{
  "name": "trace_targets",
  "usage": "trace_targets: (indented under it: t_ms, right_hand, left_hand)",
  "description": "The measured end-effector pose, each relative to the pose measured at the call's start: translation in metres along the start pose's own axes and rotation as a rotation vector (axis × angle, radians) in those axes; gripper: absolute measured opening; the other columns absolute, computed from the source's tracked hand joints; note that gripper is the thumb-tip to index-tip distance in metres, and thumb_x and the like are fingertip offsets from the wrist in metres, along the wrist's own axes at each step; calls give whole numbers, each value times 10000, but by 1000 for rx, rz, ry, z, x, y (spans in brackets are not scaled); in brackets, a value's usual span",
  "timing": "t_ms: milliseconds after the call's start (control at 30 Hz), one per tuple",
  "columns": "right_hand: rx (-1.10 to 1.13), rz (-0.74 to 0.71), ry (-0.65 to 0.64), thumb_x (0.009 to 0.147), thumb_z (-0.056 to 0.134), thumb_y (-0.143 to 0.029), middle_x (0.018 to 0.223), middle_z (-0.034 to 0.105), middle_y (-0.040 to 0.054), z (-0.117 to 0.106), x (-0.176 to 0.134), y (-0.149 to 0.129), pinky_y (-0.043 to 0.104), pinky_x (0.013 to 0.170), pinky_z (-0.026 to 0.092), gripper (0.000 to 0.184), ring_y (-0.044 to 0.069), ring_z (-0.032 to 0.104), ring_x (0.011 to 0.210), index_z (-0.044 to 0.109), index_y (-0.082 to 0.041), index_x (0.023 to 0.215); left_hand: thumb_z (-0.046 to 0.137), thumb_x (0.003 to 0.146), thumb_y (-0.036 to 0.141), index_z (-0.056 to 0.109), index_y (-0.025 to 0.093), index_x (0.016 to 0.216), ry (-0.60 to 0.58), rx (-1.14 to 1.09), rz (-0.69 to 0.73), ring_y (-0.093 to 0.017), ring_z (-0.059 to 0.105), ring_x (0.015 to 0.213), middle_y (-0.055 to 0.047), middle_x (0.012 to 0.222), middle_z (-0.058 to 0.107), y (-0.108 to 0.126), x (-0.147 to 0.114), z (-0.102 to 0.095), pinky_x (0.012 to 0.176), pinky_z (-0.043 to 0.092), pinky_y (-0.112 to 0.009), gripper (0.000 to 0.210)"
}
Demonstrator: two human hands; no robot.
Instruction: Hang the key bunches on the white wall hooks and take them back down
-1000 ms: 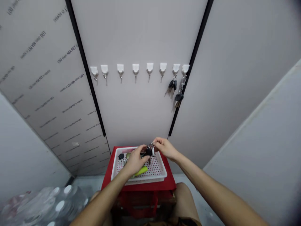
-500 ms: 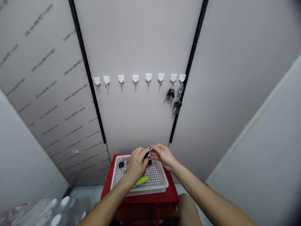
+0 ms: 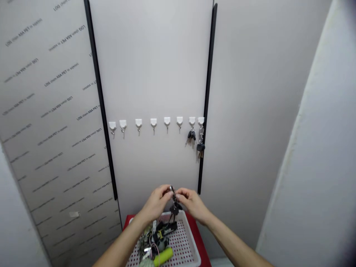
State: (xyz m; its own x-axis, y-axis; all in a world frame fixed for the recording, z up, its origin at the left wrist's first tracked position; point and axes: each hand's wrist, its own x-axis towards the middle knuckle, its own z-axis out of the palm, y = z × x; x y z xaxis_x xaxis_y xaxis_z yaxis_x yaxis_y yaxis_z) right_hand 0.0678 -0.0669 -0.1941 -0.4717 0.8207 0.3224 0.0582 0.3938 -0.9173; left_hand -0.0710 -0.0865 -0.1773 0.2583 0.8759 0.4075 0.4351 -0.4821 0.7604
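Above the white basket [image 3: 194,243], my left hand [image 3: 157,202] and my right hand [image 3: 193,204] face each other. Between their fingertips hangs a bunch of keys [image 3: 174,209], with a metal clip at its top and dark key heads below. Both hands are closed, pinching the upper part of this bunch from either side. In the basket lie more keys [image 3: 144,241], a black strap with pale lettering [image 3: 168,230] and a yellow-green cylinder [image 3: 164,256]. My left forearm hides part of the basket's left side.
A row of several white hooks [image 3: 153,122] runs across the wall panel. Dark-headed keys [image 3: 191,135] hang from the second hook from the right, and another bunch [image 3: 200,147] from the rightmost. The basket stands on a red surface [image 3: 198,230]. Black strips [image 3: 101,104] border the panel.
My hands have lifted the bunch of keys, which now dangles between them above the basket. The view has tilted upward, so the hooks and basket appear lower.
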Motion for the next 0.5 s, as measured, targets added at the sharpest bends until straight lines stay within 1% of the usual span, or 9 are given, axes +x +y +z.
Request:
trace_targets:
  t_ms: [100,167,267,300,400,500]
  right_hand:
    - [-46,-30,40,636,458,-265,589,502,-13,-3,8,-9,202,563,339,145,78,433,565,508,-128,632]
    - [-96,-41,117,631,455,-270,541,472,-25,-5,16,-16,192,517,325,149,70,406,517,493,-129,605]
    - [-200,-60,330,616,454,-295,483,435,-36,-10,35,-33,185,464,303,176,65,372,462,470,-131,555]
    - [-235,-80,409,610,456,-303,475,436,-36,-13,43,-40,185,460,303,185,66,374,457,468,-132,543]
    - [-361,-147,619,596,459,-327,464,460,-26,-24,71,-64,191,463,311,211,76,399,453,477,-134,514]
    - [-507,-180,758,599,448,-346,491,512,-2,-36,98,-87,204,485,327,231,93,439,469,517,-138,526]
  left_hand:
    - [366,674,222,500,127,641,-6,-81,-6,-85,420,587,15,591,480,8,16,-4,554,336,-187,168]
    - [382,660,211,511,120,665,35,-184,-23,-83,432,581,8,597,495,12,28,-5,563,350,-191,158]
    - [407,641,179,511,115,785,175,-353,-30,-95,473,675,-26,733,540,14,45,-2,658,374,-215,189]
    - [415,636,166,502,116,829,202,-394,-18,-101,481,718,-38,784,544,15,51,-1,695,372,-225,218]
    - [436,618,119,436,121,974,237,-459,13,-118,475,831,-69,912,529,19,68,2,764,359,-246,356]
    - [433,619,88,348,135,1077,295,-459,16,-128,454,905,-84,1024,482,27,87,0,791,357,-260,468]
